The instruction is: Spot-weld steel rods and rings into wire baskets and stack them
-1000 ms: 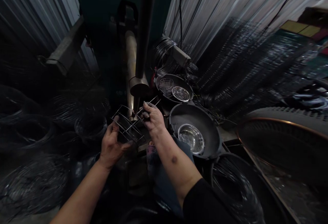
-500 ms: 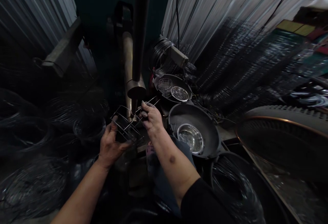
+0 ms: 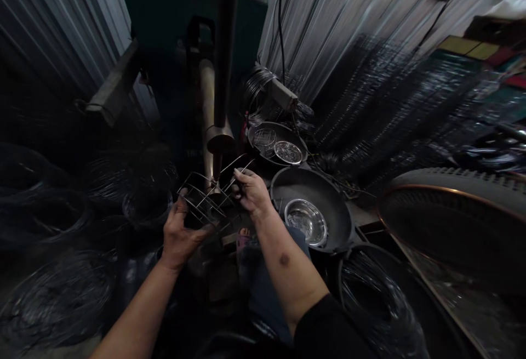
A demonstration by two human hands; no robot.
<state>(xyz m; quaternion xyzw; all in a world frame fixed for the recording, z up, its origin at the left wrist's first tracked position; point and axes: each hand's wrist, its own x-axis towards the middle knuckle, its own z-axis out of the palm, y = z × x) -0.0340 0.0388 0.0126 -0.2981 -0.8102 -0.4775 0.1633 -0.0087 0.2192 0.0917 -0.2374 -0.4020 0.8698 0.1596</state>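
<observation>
My left hand is closed around the left side of a wire rack, a light frame of thin crossed metal rods. At its right side, my right hand pinches around a rod; its fingertips are partly hidden, and I cannot tell whether it grips the frame or a separate wire. The rack sits at the lower metal tip of a machine, beneath a thick vertical rod and a round metal arm end.
Right of my hands, a dark pan holds a shiny steel bowl. Behind it, another pan carries wire pieces and a small dish. Wire coils lie at left. A large copper-rimmed round cover stands at right.
My right hand has shifted slightly right and down, away from the machine's tip. The left hand keeps hold of the rack, which has moved little. The whole view has shifted slightly.
</observation>
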